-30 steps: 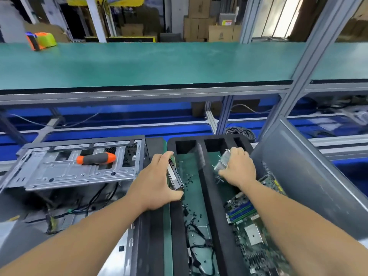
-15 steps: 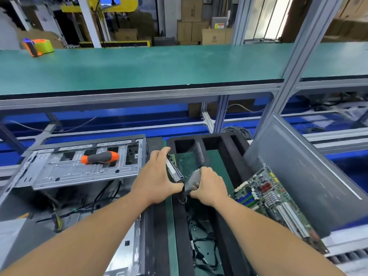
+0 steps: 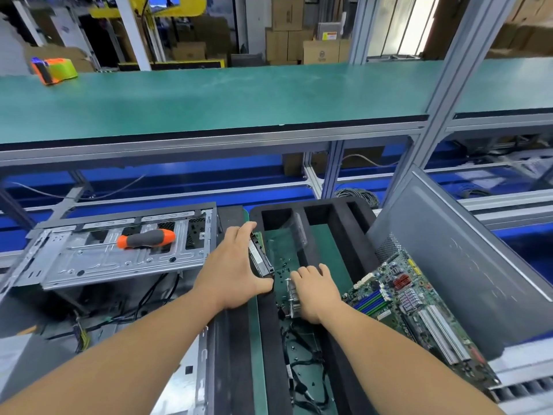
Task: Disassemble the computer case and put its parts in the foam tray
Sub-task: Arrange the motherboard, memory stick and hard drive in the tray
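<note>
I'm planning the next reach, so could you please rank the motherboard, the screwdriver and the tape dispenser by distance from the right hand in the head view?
1. Motherboard, just right of the right hand.
2. Screwdriver, left, on the case frame.
3. Tape dispenser, far left on the upper shelf.

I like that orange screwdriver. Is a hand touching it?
Apart. The head view shows the screwdriver lying alone on the metal case, with bare metal between it and the left hand.

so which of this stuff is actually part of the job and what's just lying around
Part of the job:
- computer case
- foam tray
- drive gripped by the left hand
- heatsink held by the right hand
- motherboard
- side panel
- screwdriver

Lying about:
- tape dispenser
- cardboard boxes
</note>
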